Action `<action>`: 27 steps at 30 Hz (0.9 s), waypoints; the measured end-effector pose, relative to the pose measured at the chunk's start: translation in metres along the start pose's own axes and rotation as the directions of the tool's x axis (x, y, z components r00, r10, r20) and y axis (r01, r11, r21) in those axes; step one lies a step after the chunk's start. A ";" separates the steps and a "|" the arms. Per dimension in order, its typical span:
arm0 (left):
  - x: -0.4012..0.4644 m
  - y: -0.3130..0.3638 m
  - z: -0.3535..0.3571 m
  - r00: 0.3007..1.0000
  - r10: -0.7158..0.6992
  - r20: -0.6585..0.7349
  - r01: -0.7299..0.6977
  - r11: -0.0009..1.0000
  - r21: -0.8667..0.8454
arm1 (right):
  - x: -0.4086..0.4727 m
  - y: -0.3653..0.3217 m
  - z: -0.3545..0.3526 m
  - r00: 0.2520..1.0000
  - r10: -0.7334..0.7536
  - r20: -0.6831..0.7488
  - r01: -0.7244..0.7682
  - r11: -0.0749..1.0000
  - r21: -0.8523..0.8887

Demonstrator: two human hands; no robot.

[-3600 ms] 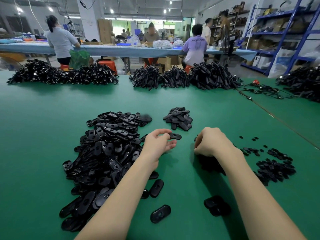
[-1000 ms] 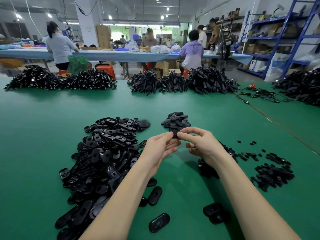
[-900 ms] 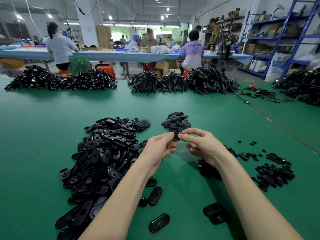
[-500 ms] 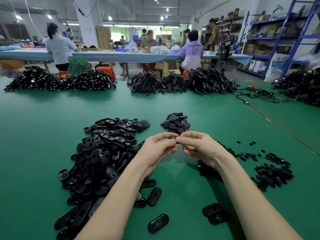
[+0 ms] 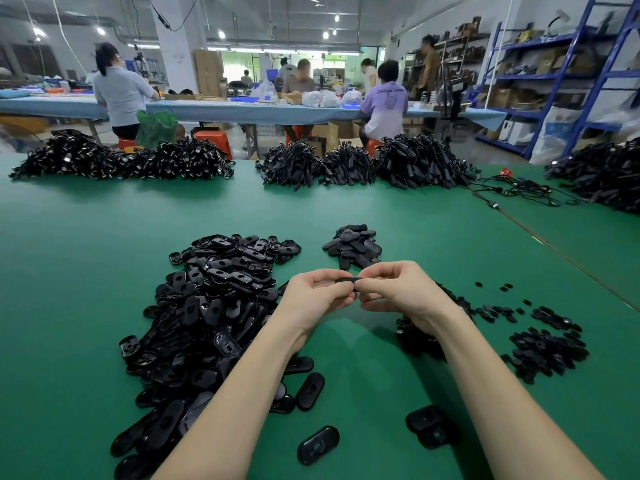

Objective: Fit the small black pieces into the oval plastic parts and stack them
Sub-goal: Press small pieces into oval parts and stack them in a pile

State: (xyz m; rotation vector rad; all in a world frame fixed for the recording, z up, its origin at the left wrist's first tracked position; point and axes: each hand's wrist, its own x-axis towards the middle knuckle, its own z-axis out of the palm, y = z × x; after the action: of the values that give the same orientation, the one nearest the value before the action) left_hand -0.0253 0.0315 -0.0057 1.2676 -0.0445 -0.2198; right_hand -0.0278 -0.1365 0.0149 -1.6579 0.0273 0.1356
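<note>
Both hands meet over the middle of the green table point(image 5: 86, 271). My left hand point(image 5: 317, 294) pinches one black oval plastic part point(image 5: 347, 280), seen edge-on, between thumb and fingers. My right hand point(image 5: 398, 291) pinches the right end of the same part; any small piece under its fingertips is hidden. A big heap of oval parts point(image 5: 207, 306) lies to the left. A small stack of oval parts point(image 5: 353, 245) sits just beyond the hands. Small black pieces point(image 5: 543, 348) lie scattered and heaped to the right.
Loose oval parts point(image 5: 318, 445) and another pair of ovals point(image 5: 431, 426) lie near the front between my forearms. Piles of black cables point(image 5: 415, 161) line the far edge. Loose wires point(image 5: 519, 192) lie at the right. People sit at a blue table point(image 5: 225, 110) behind.
My hands have come closer together, and my right fingertips now pinch the end of the oval part that my left hand holds. The part has turned edge-on.
</note>
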 end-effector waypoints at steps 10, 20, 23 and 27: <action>0.000 -0.002 -0.003 1.000 0.007 -0.002 -0.007 0.999 0.046 | 0.001 0.005 0.005 0.998 -0.049 -0.048 0.047 0.998 -0.029; 0.000 -0.007 -0.005 1.000 -0.004 0.020 0.003 0.997 0.071 | -0.002 0.005 0.004 0.997 -0.065 -0.035 0.062 0.994 -0.092; 0.000 -0.008 -0.004 1.000 0.012 -0.003 -0.011 0.992 0.123 | -0.002 0.007 0.007 0.996 -0.069 -0.053 0.063 0.992 -0.106; -0.001 -0.007 -0.003 0.999 0.054 0.001 -0.053 0.987 0.154 | -0.001 0.010 0.006 0.996 -0.085 -0.040 0.081 0.993 -0.087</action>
State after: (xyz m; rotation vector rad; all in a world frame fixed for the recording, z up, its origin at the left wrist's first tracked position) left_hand -0.0266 0.0327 -0.0134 1.4190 -0.0938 -0.1703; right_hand -0.0302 -0.1313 0.0046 -1.7446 -0.0146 0.0377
